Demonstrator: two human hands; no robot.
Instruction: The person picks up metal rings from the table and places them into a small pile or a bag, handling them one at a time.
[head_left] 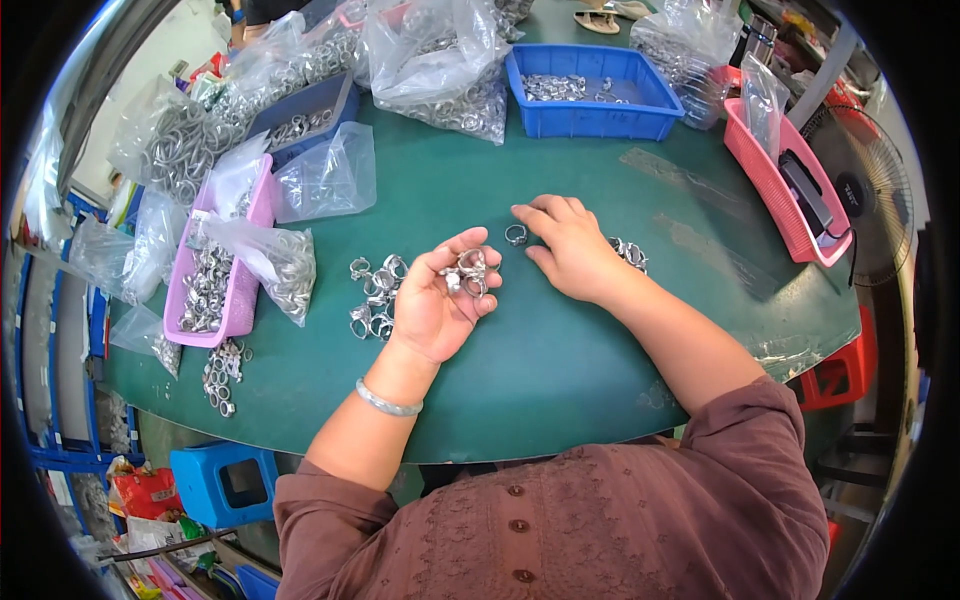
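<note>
My left hand (440, 305) is turned palm up, its fingers curled around several silver ring-shaped metal pieces (472, 274). Left of it, on the green table, lies a loose group of similar metal rings (374, 290). My right hand (572, 245) is palm down over the table, thumb and fingertips apart. A single metal ring (515, 234) lies just left of its fingertips, and I see no contact with it. More rings (631, 254) lie beyond the right wrist, partly hidden by that hand.
On the green table (480, 180) stand a blue tray (600, 122) of metal pieces, a pink basket (785, 190) at right and a purple basket (245, 300) at left. Plastic bags of rings (440, 85) fill the far left side. A fan (870, 195) stands at the right edge.
</note>
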